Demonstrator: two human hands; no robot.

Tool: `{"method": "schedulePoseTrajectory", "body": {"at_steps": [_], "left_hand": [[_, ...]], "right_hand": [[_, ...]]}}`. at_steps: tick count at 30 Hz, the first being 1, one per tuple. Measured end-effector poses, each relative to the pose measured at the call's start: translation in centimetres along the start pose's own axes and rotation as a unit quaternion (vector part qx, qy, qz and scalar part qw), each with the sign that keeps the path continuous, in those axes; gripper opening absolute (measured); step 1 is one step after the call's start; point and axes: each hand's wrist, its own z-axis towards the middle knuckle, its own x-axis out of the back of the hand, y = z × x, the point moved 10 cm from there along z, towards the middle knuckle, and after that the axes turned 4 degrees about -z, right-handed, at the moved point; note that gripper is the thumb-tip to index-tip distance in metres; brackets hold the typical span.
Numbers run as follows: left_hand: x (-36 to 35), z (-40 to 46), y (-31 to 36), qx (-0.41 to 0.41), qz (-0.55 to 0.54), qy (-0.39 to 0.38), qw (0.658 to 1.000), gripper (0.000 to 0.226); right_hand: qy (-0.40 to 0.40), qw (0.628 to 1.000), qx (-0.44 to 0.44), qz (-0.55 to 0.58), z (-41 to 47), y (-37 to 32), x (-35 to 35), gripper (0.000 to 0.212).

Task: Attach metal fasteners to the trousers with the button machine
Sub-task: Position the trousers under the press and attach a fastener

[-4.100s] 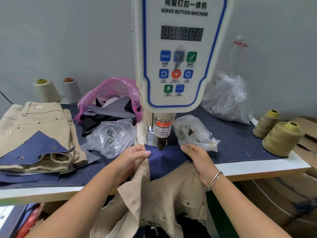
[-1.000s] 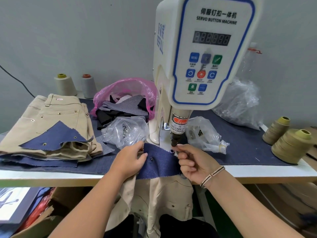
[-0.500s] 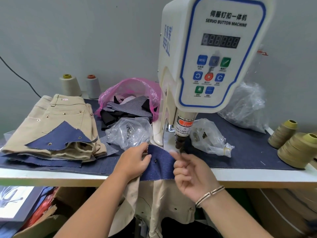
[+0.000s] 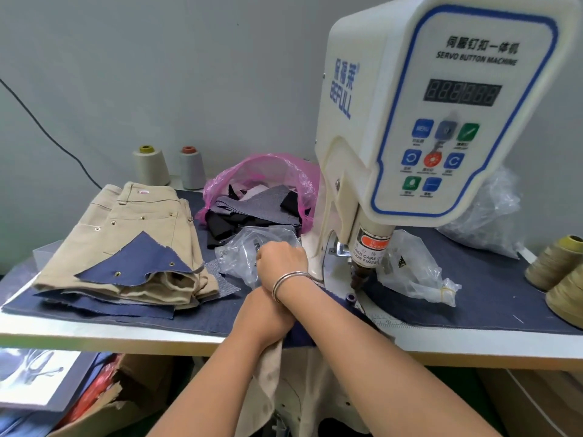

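I have my right hand [image 4: 281, 259] reaching across my left wrist into the clear bag of fasteners [image 4: 252, 247]; its fingers are buried in the plastic, so I cannot tell whether they pinch anything; my left hand [image 4: 268, 320] is mostly hidden under that forearm, seemingly gripping the khaki trousers [image 4: 277, 373] and blue patch at the table [image 4: 126, 334] edge, just short of the button machine [image 4: 441, 121] punch; a finished studded pair [image 4: 132, 234] lies stacked left; this pair, I judge, awaits more fasteners.

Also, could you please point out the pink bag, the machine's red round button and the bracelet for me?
pink bag [image 4: 268, 171]: head view, upper crinkled plastic.
red round button [image 4: 432, 159]: head view, its centre on the panel.
bracelet [image 4: 288, 277]: head view, band across the wrist.
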Motion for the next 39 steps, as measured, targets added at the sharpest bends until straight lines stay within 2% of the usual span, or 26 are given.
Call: {"method": "schedulePoseTrajectory", "body": {"at_steps": [7,15,19,23,26,28,30,33,36,39], "left_hand": [[-0.2,0.2,-1.3,0.05,-0.001,-0.011,0.999,0.024],[-0.2,0.1,-1.5,0.069,-0.006,-0.014,0.998,0.023],[-0.4,0.0,-1.8,0.086,-0.014,-0.02,0.996,0.005],[-0.3,0.0,-1.9,0.084,-0.017,-0.011,0.996,0.006],[-0.2,0.0,-1.5,0.062,-0.02,-0.009,0.998,0.002],[0.0,0.1,-0.5,0.018,0.011,-0.002,1.0,0.01],[0.0,0.1,0.7,-0.039,0.047,0.004,0.998,0.015],[0.1,0.2,1.8,-0.099,0.071,0.021,0.992,0.021],[-0.1,0.3,2.1,-0.141,0.065,0.034,0.987,0.009],[-0.2,0.4,1.9,-0.146,0.067,0.045,0.986,0.022]], "right_hand": [[-0.009,0.99,0.05,-0.131,2.9,-2.6,-1.6,0.022],[-0.006,0.992,0.045,-0.119,3.3,-2.3,-1.9,0.027],[-0.003,0.992,0.038,-0.119,3.2,-2.2,-1.7,0.023],[0.019,0.995,0.031,-0.094,3.1,-2.1,-1.3,0.027],[0.061,0.998,0.021,-0.009,2.2,-1.4,0.3,0.026],[0.103,0.987,0.006,0.121,0.7,-0.2,1.8,0.013],[0.157,0.951,0.003,0.265,-2.2,1.1,3.2,0.013],[0.209,0.884,0.005,0.418,-8.5,3.6,4.1,0.008],[0.21,0.847,-0.022,0.488,-13.6,7.9,4.1,0.016],[0.22,0.832,-0.074,0.504,-15.1,12.9,4.3,0.019]]}}
